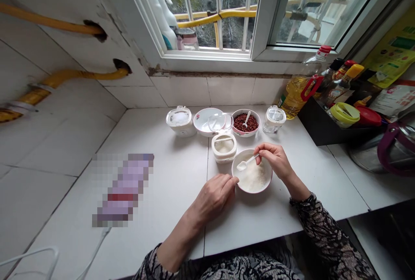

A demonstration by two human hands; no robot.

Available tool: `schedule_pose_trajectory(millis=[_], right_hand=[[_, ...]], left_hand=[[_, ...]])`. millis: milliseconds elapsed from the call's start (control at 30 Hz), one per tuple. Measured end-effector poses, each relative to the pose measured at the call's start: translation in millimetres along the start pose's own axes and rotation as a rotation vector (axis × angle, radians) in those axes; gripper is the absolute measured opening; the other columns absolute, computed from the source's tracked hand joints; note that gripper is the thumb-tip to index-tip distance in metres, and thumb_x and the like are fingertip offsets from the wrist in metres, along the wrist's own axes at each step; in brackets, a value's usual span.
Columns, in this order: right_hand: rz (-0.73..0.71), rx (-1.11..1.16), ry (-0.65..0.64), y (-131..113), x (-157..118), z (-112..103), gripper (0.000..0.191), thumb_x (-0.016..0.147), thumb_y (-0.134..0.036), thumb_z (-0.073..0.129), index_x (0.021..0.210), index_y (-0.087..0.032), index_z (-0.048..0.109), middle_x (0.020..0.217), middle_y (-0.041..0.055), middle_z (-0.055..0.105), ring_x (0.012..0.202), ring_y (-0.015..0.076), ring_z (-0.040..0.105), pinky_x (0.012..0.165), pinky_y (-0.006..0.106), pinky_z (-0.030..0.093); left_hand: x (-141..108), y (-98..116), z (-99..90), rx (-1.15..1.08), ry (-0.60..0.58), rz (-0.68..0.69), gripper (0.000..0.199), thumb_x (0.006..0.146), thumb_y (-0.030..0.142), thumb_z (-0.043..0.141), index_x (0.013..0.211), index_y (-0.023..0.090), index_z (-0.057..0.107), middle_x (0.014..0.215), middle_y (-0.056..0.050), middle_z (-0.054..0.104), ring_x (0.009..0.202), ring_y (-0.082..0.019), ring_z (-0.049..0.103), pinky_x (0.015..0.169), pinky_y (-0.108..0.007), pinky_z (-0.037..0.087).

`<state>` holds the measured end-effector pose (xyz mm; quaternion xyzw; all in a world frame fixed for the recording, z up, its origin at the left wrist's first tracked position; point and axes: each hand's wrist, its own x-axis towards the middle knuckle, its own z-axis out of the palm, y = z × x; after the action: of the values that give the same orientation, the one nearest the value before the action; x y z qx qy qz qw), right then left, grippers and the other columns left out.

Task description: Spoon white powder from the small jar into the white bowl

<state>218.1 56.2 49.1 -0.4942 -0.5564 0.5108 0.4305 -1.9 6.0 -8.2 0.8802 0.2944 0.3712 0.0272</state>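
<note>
A small white plastic spoon [242, 165] is pinched in my right hand [271, 158], its scoop over the bowl [235, 157]. White, powdery or fine-grained contents [253, 179] lie heaped in that bowl. My left hand [218, 192] is closed at the bowl's left rim, thumb and fingertips gripping the edge. Just behind the bowl stands a square white container [224, 157] with its clear lid [221, 123] flipped up. Farther back, a second bowl [247, 133] holds dark red beans or grains with another white spoon [247, 120] in them.
A white flowered dish [204, 129] stands between a lidded container [181, 129] and the bean bowl. Another clear jar [274, 125] is at their right. An oil bottle [296, 94] and a dark box [314, 124] of bottles occupy the right. A pixelated purple object [125, 187] lies left.
</note>
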Motion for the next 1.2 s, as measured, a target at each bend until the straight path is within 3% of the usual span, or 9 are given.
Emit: schedule_pose_trajectory(millis=[567,733,867,1033,1100,1200], right_hand=[[-0.046,0.194,0.097,-17.0,8.9,10.7,0.013,0.072,-0.029,0.061,0.073,-0.019,0.068,0.053,-0.0019,0.062,0.057,0.015,0.056,0.071,0.032,0.047],[-0.096,0.194,0.14,-18.0,10.2,12.9,0.013,0.078,-0.029,0.06,0.08,-0.019,0.067,0.059,-0.0012,0.063,0.064,0.0161,0.06,0.075,0.032,0.049],[-0.252,-0.015,0.155,-15.8,8.3,19.5,0.017,0.092,-0.03,0.051,0.095,-0.021,0.065,0.076,0.0023,0.07,0.077,0.019,0.067,0.081,0.036,0.052],[-0.677,-0.611,0.033,-11.9,6.6,24.7,0.02,0.095,-0.017,0.047,0.096,-0.023,0.066,0.085,0.0031,0.075,0.078,0.0192,0.067,0.107,0.049,0.038],[-0.76,-0.68,0.031,-14.4,4.5,21.3,0.022,0.094,-0.014,0.047,0.097,-0.024,0.066,0.086,0.0031,0.076,0.075,0.0193,0.066,0.108,0.051,0.036],[-0.762,-0.631,0.137,-21.3,-0.7,10.0,0.021,0.093,-0.014,0.046,0.096,-0.025,0.065,0.077,0.001,0.072,0.07,0.0192,0.065,0.104,0.049,0.04]], left_hand=[[0.1,0.0,0.8,0.004,-0.009,-0.003,0.019,0.099,0.006,0.037,0.102,0.015,0.052,0.073,-0.002,0.058,0.062,-0.016,0.053,0.059,-0.028,0.045],[1.0,0.3,0.2,0.02,-0.008,0.005,0.019,0.099,0.007,0.036,0.102,0.016,0.052,0.072,-0.001,0.057,0.061,-0.016,0.052,0.058,-0.028,0.044],[0.5,0.1,1.0,0.022,-0.007,0.005,0.019,0.099,0.006,0.036,0.103,0.016,0.052,0.073,-0.002,0.058,0.063,-0.016,0.053,0.06,-0.028,0.046],[-0.2,0.4,1.2,0.013,0.0,0.0,0.018,0.099,0.006,0.038,0.103,0.015,0.053,0.074,-0.002,0.059,0.064,-0.016,0.056,0.061,-0.029,0.047],[0.0,0.4,0.7,0.012,-0.009,-0.003,0.018,0.099,0.007,0.038,0.103,0.016,0.053,0.074,-0.002,0.059,0.064,-0.016,0.055,0.061,-0.028,0.046],[0.5,0.3,-0.1,0.013,-0.024,-0.002,0.019,0.1,0.007,0.037,0.102,0.016,0.053,0.072,-0.001,0.058,0.062,-0.016,0.054,0.059,-0.028,0.045]])
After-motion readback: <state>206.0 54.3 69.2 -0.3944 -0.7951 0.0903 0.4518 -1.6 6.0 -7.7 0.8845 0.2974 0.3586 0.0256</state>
